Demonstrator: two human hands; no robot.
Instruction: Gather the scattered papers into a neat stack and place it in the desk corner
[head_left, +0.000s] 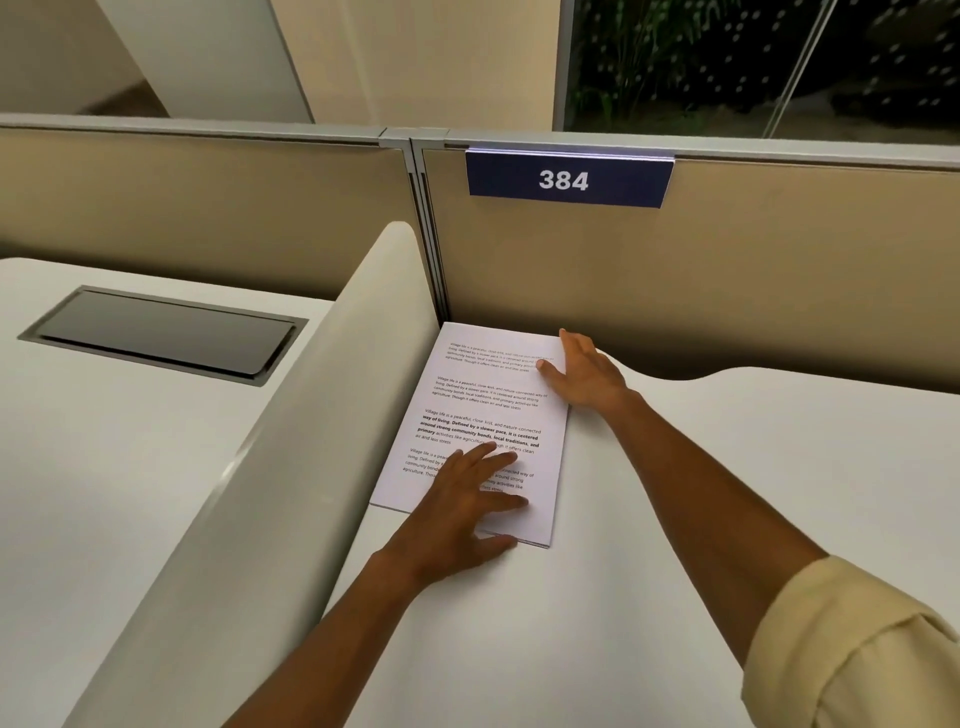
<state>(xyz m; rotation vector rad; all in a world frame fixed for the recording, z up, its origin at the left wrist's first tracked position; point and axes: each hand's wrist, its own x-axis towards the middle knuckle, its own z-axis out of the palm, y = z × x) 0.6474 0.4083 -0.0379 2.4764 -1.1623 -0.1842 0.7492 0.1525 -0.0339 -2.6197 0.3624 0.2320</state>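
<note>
A squared stack of white printed papers lies flat in the far left corner of the white desk, its left edge along the curved side divider and its top edge at the back partition. My left hand rests palm down on the near end of the stack, fingers spread, thumb at the stack's front edge. My right hand lies flat against the stack's far right edge, fingers apart, thumb on the top sheet. Neither hand grips the papers.
A beige back partition carries a blue sign reading 384. The curved white divider separates this desk from the neighbouring one, which has a grey cable hatch. A cutout dips into the desk's back edge on the right.
</note>
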